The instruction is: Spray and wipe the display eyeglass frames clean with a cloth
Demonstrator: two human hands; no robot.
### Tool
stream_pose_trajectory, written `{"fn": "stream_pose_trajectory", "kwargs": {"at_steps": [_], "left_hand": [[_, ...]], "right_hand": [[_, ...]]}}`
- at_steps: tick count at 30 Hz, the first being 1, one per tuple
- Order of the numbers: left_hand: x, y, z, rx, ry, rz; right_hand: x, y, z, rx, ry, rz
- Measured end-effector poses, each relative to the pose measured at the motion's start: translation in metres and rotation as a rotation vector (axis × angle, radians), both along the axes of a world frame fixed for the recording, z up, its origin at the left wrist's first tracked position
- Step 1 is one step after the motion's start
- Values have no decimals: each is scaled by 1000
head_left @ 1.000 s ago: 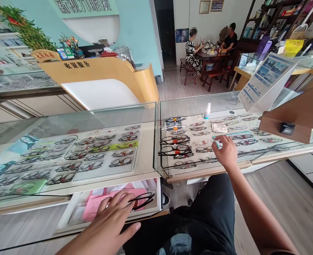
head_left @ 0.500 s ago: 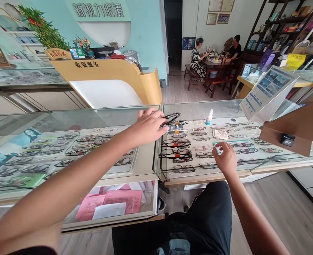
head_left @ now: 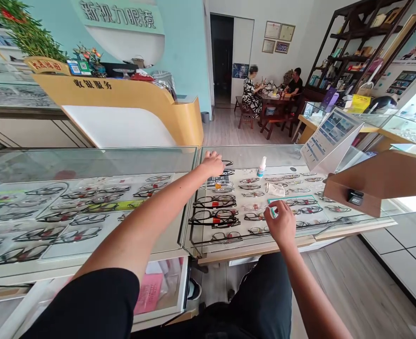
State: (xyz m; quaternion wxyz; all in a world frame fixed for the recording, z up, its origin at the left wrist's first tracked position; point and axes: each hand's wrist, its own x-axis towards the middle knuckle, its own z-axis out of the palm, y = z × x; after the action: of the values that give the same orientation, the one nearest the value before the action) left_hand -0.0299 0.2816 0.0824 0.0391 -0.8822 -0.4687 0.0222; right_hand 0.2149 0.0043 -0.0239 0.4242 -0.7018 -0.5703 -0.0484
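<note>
Left arm, black sleeve (head_left: 95, 296), reaches forward across the join of two glass cases. Left hand (head_left: 213, 163) at the back left corner of the right-hand surface (head_left: 253, 249), knuckles up. Fingers bent downward, tips hidden; cannot tell whether they grip. Black glasses (head_left: 228, 163) show just beyond the hand on its right side, near end covered by it. A second dark pair (head_left: 227, 173) lies just in front of these, near a dark card (head_left: 220, 181) with white lettering.

Right hand (head_left: 281, 221) lower, above the front part of the same surface. Thumb and forefinger curled to a narrow ring; cannot tell whether anything is pinched there. Teal-edged card (head_left: 323, 213) lies just beyond and to the right of this hand, glasses on it.

Between the hands: more black glasses (head_left: 215, 202) with orange tags, in a column towards the front; thinner pairs to their right. White spray bottle (head_left: 262, 167) upright at the back; pale crumpled cloth (head_left: 276, 189) near it, towards the right hand. Farther right, a printed stand (head_left: 331, 141), tilted, and a brown box (head_left: 380, 183), small black device (head_left: 355, 197) at its near side.

Left case: rows of glasses (head_left: 84, 234). Below it a drawer (head_left: 158, 318) pulled out, pink paper (head_left: 149, 293) inside. Far back, two people (head_left: 251, 96) seated at a dark table.
</note>
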Motion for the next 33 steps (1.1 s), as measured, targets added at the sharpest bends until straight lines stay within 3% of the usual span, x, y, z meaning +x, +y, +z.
{"fn": "stream_pose_trajectory", "kwargs": {"at_steps": [6,10,14,19,20,22,24,26,28,30,33], "left_hand": [[-4,-16,5,-22,-19,-44],[-41,-55,18,39,-104,-108],[-120,-110,20,130,-167,-80],[-264,-179,-4,132,-191,240],[-294,-192,-12,128,-195,341],[-350,-214,-28,107,-205,521],[-392,-230,-42,79,-213,659],[-417,-240,-53,55,-220,780],[-427,-244,-60,35,-219,860],[-427,-243,-64,18,-214,887],[-421,-239,-64,8,-224,892]], "right_hand": [[0,0,1,-6,11,14],[0,2,-2,4,0,18],[6,0,-4,77,-31,11],[-6,-23,10,329,-48,125],[-18,-31,18,342,-14,221],[-51,-49,35,227,72,601],[-93,-63,50,-78,156,1001],[-137,-69,56,-365,188,1258],[-180,-65,48,-534,172,1381],[-222,-56,30,-654,106,1431],[-285,-42,-1,-811,-34,1375]]}}
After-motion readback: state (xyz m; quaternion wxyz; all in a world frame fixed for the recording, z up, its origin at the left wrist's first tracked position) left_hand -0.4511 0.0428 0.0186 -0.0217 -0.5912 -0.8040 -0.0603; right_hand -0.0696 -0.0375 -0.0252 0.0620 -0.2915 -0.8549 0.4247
